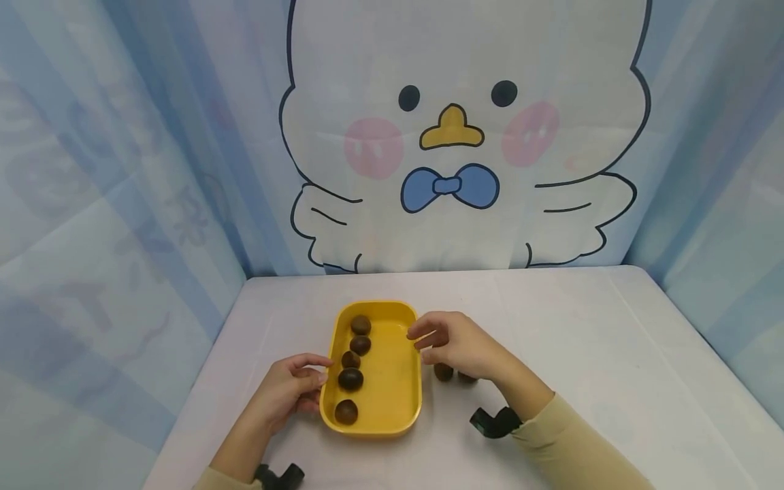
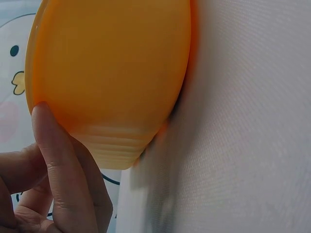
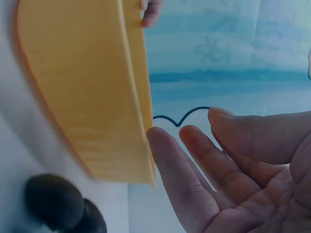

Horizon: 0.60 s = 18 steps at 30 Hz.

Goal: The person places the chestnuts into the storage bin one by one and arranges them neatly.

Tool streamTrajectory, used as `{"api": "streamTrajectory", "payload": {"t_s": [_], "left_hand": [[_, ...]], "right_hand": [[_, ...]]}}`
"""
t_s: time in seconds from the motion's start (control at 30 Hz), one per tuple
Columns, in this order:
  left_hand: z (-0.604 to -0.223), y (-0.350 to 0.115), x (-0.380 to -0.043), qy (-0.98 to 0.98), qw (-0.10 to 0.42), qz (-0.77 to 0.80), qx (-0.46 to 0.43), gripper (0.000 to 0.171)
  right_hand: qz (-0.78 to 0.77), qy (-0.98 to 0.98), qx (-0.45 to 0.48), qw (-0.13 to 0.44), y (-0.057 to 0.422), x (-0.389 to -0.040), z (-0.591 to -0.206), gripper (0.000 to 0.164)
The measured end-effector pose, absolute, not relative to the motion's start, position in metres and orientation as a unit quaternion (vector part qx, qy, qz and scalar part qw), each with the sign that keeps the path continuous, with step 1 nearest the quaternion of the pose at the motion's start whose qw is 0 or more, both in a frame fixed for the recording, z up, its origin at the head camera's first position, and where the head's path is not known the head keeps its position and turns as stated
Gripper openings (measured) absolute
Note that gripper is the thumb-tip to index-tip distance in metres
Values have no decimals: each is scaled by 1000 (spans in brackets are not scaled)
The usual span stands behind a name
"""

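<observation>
A yellow rectangular tray with rounded corners sits on the table. Inside it, several round brown nut-like balls form an uneven line down the left side. My left hand is at the tray's left edge; in the left wrist view its fingertip touches the outer wall by the rim. Over at the right edge, my right hand has loosely bent fingers, with fingertips right at the rim and the thumb apart. Two more brown balls lie on the table under the right hand, one partly hidden by it.
The white table extends on both sides of the tray. Behind it hangs a curtain printed with a white cartoon bird, and blue curtains close off the sides. Dark wrist cameras sit at both cuffs.
</observation>
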<state>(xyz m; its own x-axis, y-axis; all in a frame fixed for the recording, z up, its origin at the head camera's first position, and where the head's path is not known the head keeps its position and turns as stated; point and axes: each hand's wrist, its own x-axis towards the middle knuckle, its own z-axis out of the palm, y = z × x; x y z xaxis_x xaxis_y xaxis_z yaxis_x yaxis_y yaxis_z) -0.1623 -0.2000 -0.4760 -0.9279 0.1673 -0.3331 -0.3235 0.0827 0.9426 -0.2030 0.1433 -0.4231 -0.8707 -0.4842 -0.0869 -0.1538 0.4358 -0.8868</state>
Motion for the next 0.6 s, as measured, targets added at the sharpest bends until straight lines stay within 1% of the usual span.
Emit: {"api": "streamTrajectory", "payload": {"t_s": [0.6], "left_hand": [[-475, -201, -162, 712, 179, 677, -52, 39]], "right_hand": [[-493, 847, -144, 138, 202, -206, -429, 38]]}}
